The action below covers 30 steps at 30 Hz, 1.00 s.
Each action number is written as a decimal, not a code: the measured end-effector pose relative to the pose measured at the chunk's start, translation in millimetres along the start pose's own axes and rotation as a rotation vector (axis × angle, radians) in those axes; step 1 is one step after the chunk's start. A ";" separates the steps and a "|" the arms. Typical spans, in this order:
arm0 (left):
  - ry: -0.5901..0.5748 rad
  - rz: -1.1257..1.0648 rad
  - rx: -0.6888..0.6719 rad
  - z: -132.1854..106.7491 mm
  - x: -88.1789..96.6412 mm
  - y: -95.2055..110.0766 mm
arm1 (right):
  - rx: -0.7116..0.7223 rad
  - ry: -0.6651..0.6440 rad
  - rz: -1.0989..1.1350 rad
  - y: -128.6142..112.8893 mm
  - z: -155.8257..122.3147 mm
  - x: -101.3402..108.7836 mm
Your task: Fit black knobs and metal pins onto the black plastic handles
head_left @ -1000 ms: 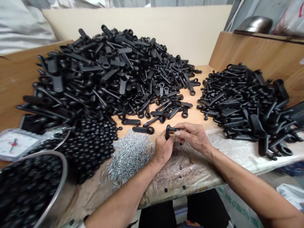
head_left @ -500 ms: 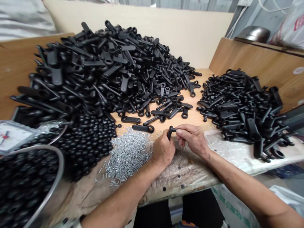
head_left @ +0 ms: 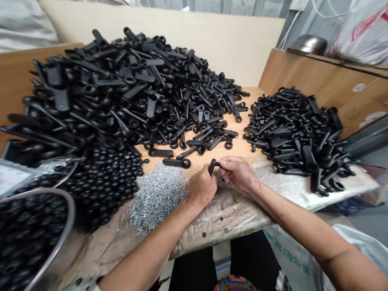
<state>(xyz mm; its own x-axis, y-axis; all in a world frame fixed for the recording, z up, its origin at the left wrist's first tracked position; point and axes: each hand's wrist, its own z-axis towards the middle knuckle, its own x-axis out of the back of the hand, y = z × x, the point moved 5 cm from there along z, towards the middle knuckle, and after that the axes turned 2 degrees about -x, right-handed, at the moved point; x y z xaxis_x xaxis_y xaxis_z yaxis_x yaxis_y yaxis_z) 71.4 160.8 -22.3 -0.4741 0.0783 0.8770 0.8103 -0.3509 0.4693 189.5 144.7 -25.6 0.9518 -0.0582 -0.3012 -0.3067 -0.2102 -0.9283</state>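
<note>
My left hand (head_left: 202, 186) is closed around a black crank handle (head_left: 212, 166), whose upper end sticks out above the fist. From that end a short dark stub points right, and my right hand (head_left: 238, 173) pinches its tip between thumb and fingers. Whether a separate knob sits inside that pinch is hidden by the fingers. Just left of my left hand lies a heap of small silver pins (head_left: 159, 198). Behind the hands, a loose black crank handle (head_left: 176, 163) rests flat on the wooden tabletop (head_left: 201, 163).
A tall pile of black crank handles (head_left: 130, 85) fills the back left. Another pile, many with ball ends (head_left: 291, 129), stands at right. Black round knobs (head_left: 103, 182) lie left, beside a metal bowl (head_left: 71, 206) full of them. Wooden side boards (head_left: 318, 79) border the table.
The whole view has shifted, so the table's contents appear further left. The crank handle leans more to the right in my left hand; both hands keep their grip.
</note>
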 end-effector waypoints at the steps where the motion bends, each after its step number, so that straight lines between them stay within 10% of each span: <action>1: 0.003 -0.037 -0.002 0.1 0.7 -0.3 | -0.024 -0.034 0.054 1.3 1.6 -0.8; 7: 0.017 -0.326 0.033 2.9 3.4 -4.5 | -0.063 -0.214 0.059 -1.8 7.6 -9.6; 14: 0.070 -0.254 -0.004 5.7 6.6 -5.8 | 0.087 -0.042 -0.114 -22.9 9.3 7.4; 21: -0.034 -0.155 -0.100 -4.3 1.6 4.6 | 0.217 -0.300 -0.349 -30.2 -6.4 -6.8; 25: 0.087 -0.314 -0.275 -3.6 0.4 10.3 | 0.344 -0.052 -0.407 -65.5 -31.5 37.5; 30: 0.109 -0.320 -0.323 -4.9 -6.8 10.2 | 0.463 0.539 -0.576 -121.7 -92.4 146.7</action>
<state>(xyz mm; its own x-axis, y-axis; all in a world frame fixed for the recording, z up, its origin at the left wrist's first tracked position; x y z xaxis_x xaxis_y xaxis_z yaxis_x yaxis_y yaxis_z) 81.1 152.2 -23.9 -0.7301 0.1373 0.6694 0.4771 -0.5989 0.6432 367.3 71.6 63.3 0.7982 -0.5383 0.2703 0.3547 0.0574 -0.9332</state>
